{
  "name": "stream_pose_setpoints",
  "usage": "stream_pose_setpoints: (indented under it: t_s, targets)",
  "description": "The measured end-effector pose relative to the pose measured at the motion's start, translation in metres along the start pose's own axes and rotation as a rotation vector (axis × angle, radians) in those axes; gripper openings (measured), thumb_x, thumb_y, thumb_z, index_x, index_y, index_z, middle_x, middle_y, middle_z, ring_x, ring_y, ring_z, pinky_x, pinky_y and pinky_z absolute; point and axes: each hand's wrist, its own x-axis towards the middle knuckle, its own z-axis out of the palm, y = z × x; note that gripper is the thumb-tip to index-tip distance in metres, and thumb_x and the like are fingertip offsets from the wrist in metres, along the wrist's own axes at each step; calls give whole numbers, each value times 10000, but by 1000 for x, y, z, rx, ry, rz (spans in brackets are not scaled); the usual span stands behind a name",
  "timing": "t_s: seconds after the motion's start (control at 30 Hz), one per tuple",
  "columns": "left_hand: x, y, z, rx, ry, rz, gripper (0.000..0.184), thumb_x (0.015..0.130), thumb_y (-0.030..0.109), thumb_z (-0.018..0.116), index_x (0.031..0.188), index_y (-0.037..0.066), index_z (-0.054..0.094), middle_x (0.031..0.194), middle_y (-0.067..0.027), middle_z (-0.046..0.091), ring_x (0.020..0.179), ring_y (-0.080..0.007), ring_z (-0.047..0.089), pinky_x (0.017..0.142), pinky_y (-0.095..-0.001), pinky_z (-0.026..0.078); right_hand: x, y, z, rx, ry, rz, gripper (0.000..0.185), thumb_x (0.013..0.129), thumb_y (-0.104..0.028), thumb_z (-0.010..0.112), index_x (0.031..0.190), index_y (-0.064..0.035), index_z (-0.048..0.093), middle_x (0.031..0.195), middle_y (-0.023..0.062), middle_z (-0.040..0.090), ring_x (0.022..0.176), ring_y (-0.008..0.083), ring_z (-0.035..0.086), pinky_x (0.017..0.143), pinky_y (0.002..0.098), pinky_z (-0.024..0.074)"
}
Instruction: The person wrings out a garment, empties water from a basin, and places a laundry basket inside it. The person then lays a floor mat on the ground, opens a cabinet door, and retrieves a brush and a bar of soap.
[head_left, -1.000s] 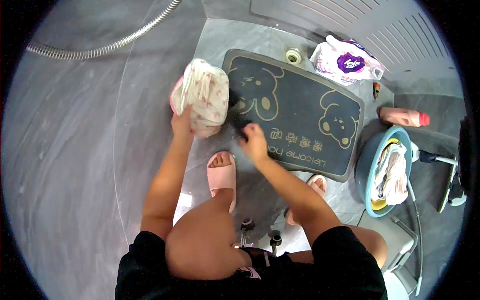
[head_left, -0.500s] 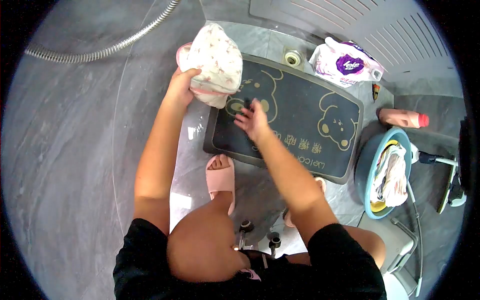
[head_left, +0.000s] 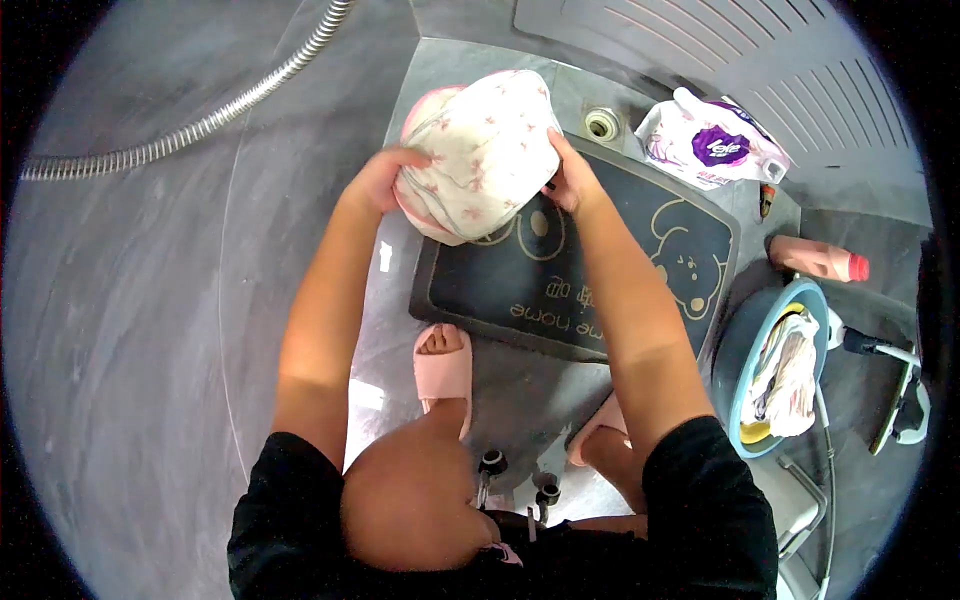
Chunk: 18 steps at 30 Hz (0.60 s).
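A puffy white fabric piece (head_left: 485, 150) with a pink flower print and pink trim is held up between my two hands, over the upper left of the dark mat (head_left: 480, 290). It looks like a soft bag or hat; I cannot tell which. My left hand (head_left: 380, 180) grips its left edge, thumb on top. Around its right edge my right hand (head_left: 575, 180) is closed, with most fingers hidden behind it. Something small and dark shows by the right fingertips, too little of it to name.
A floor drain (head_left: 601, 124) and a white-and-purple package (head_left: 715, 145) lie beyond the mat. On the right are a pink bottle (head_left: 815, 258), a blue basin (head_left: 738, 375) holding cloths, and a long-handled squeegee (head_left: 905, 400). A metal hose (head_left: 215, 112) hangs upper left.
My right hand has moved up from over the mat and taken the fabric piece's right edge. The piece has shifted right and now spreads wider between both hands.
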Motion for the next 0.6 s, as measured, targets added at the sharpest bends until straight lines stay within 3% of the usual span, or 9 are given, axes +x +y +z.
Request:
stream_pose_setpoints:
  t_s: [0.03, 0.07, 0.13, 0.17, 0.3, 0.43, 0.5, 0.53, 0.6]
  targets:
    - [4, 5, -4, 30, 29, -21, 471, 702, 13, 560, 1154, -66, 459, 1111, -192, 548, 983, -286, 565, 875, -397, 452, 3, -5, -7, -1, -40, 23, 481, 753, -425, 630, 1114, -138, 491, 1054, 38, 554, 978, 184, 491, 857, 376, 359]
    - [11, 12, -7, 28, 26, -23, 471, 702, 13, 560, 1154, -66, 459, 1111, -192, 548, 983, -286, 565, 875, -397, 452, 7, -11, -13, -1, -36, 22, 481, 753, -425, 630, 1114, -138, 491, 1054, 38, 554, 978, 184, 491, 857, 376, 359]
    - [33, 24, -19, 368, 288, 89, 468, 689, 22, 586, 1138, -57, 479, 1086, -197, 560, 964, -292, 574, 842, -406, 465, 11, -19, -20, -37, -160, 39, 353, 811, -268, 590, 1097, -86, 489, 1031, 64, 568, 912, 197, 549, 811, 381, 423]
    - [50, 26, -24, 601, 596, 139, 507, 662, 71, 647, 1128, -60, 494, 1060, -204, 571, 979, -302, 567, 821, -404, 468, 10, -25, -21, -105, -120, 71, 270, 839, -136, 530, 1080, -24, 480, 1002, 102, 576, 838, 207, 588, 728, 365, 486]
    - [105, 60, -25, 1282, 725, 414, 596, 635, 186, 703, 1138, -56, 494, 1092, -205, 566, 1013, -295, 558, 849, -350, 445, 50, -18, -23, -115, 20, -125, 274, 853, -93, 493, 1091, 36, 453, 978, 152, 570, 841, 228, 594, 654, 329, 522]
    - [124, 95, 7, 1442, 855, 693, 514, 687, 255, 612, 1146, 44, 517, 1135, -178, 543, 1048, -331, 517, 885, -385, 416, 54, -48, 7, 186, -44, -219, 330, 839, -108, 512, 1117, 54, 438, 1020, 142, 554, 872, 216, 576, 668, 309, 507]
    - [122, 94, 13, 1475, 885, 754, 509, 691, 247, 601, 1149, 44, 512, 1136, -180, 539, 1053, -330, 512, 886, -393, 413, 45, -63, 16, 123, 26, -106, 407, 825, -141, 533, 1168, 38, 407, 1137, 145, 497, 1001, 236, 519, 813, 350, 456]
    - [116, 82, 11, 1511, 868, 719, 510, 694, 248, 599, 1150, 38, 506, 1130, -187, 536, 1055, -332, 507, 888, -400, 409, 46, -62, 12, 126, 28, -112, 407, 825, -141, 533, 1168, 38, 407, 1137, 145, 497, 1001, 236, 519, 813, 350, 456]
    - [107, 47, -7, 1534, 833, 669, 529, 702, 268, 599, 1155, 16, 492, 1101, -201, 537, 1046, -341, 502, 888, -418, 402, 41, -55, -1, 85, 155, -186, 482, 809, -177, 559, 1221, -12, 373, 1230, 132, 413, 1101, 264, 437, 928, 389, 361]
